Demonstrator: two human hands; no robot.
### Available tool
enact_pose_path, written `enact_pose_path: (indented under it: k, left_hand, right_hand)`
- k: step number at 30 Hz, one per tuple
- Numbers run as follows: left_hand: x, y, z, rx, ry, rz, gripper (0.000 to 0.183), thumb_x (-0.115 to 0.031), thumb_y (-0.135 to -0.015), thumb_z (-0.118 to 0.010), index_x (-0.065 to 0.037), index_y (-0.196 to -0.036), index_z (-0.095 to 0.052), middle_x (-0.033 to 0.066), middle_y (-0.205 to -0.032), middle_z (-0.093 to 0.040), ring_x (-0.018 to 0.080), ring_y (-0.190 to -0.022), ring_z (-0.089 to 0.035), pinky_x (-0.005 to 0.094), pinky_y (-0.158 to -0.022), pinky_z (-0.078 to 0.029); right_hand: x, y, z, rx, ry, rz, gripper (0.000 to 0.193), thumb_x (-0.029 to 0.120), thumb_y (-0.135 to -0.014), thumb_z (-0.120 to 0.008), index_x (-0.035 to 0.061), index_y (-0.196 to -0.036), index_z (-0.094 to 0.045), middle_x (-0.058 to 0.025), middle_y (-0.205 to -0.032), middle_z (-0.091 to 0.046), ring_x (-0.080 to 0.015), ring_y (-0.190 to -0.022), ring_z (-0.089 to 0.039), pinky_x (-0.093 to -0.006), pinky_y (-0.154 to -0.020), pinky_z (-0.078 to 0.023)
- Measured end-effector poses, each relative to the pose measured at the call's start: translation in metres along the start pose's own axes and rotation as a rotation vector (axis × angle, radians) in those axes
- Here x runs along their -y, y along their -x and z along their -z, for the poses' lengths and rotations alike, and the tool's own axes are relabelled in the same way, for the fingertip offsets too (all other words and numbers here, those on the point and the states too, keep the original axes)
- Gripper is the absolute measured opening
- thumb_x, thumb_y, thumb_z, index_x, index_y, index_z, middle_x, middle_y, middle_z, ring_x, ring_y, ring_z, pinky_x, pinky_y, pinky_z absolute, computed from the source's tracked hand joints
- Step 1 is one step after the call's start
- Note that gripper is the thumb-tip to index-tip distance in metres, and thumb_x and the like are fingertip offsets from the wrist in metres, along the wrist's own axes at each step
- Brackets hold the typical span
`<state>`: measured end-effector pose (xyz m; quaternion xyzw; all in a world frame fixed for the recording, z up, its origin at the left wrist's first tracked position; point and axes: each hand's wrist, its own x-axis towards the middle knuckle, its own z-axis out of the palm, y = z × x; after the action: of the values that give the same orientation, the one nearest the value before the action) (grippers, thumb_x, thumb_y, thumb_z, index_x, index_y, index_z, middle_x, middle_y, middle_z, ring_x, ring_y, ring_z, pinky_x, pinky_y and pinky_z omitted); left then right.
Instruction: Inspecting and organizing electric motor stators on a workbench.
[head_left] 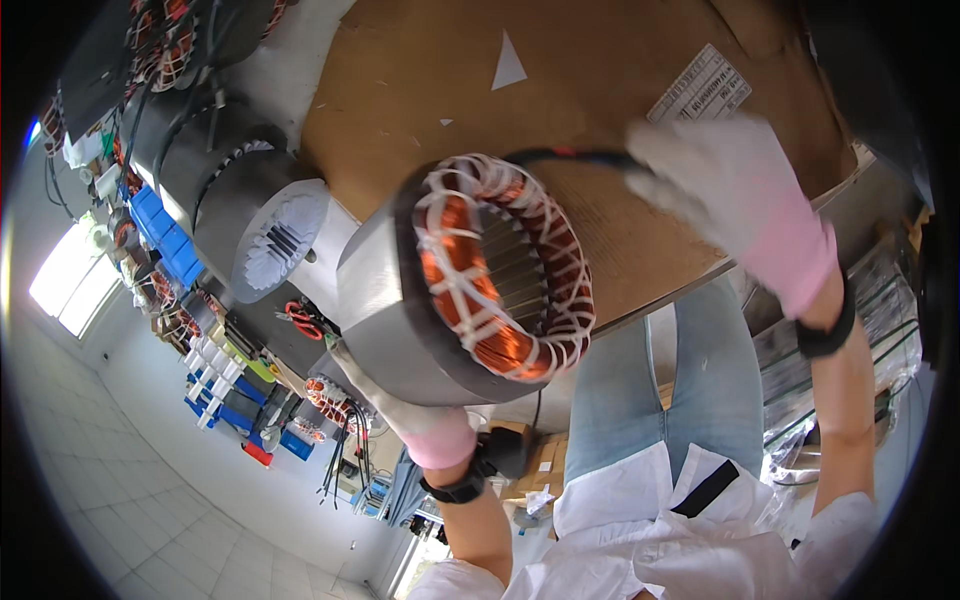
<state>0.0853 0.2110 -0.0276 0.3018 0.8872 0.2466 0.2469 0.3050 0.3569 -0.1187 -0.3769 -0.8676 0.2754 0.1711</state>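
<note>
A motor stator is tilted over the table, its grey steel body to the left and its copper winding, laced with white cord, facing right. My left hand, in a white and pink glove, grips the stator's lower left side; some of its fingers are hidden by the body. From the top of the winding a black cable with a red mark runs right to my right hand. That gloved hand is closed round the cable's far part, its fingers blurred by motion.
Brown cardboard covers the table, with a white paper scrap on it. At left lie red-handled scissors and a stator with white paper-like inserts. Blue bins stand farther left. Plastic-wrapped goods are at right.
</note>
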Motion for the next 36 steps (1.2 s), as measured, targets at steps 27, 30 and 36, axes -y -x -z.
enact_pose_path:
  k: [27, 30, 36]
  left_hand:
    - [0.054, 0.053, 0.013, -0.065, 0.75, 0.365, 0.057, -0.058, -0.088, -0.036, -0.012, -0.122, -0.044, 0.0022, -0.105, -0.057, 0.0128, -0.081, -0.056, 0.0241, -0.06, -0.043]
    - [0.045, 0.061, 0.013, -0.095, 0.631, 0.416, 0.06, -0.061, -0.087, -0.034, -0.011, -0.117, -0.043, 0.0039, -0.096, -0.058, 0.0117, -0.068, -0.053, 0.0238, -0.055, -0.041]
    - [0.023, 0.096, 0.029, -0.035, 0.585, 0.602, 0.06, -0.063, -0.085, -0.039, -0.012, -0.115, -0.045, 0.0017, -0.093, -0.057, 0.0125, -0.069, -0.055, 0.0237, -0.051, -0.041]
  right_hand:
    - [0.12, -0.006, -0.032, 0.067, -0.789, -0.441, 0.036, 0.032, -0.072, -0.067, 0.0113, -0.1, -0.057, -0.0099, -0.073, -0.051, -0.0285, -0.061, -0.055, -0.0365, -0.055, -0.046]
    - [0.128, 0.012, -0.02, 0.078, -0.799, -0.478, 0.035, 0.028, -0.072, -0.068, 0.0112, -0.1, -0.057, -0.0094, -0.072, -0.051, -0.0275, -0.061, -0.055, -0.0362, -0.054, -0.045]
    - [0.135, 0.051, 0.025, 0.224, -0.76, -0.6, 0.032, 0.024, -0.072, -0.069, 0.0115, -0.1, -0.059, -0.0067, -0.07, -0.052, -0.0235, -0.056, -0.055, -0.033, -0.049, -0.044]
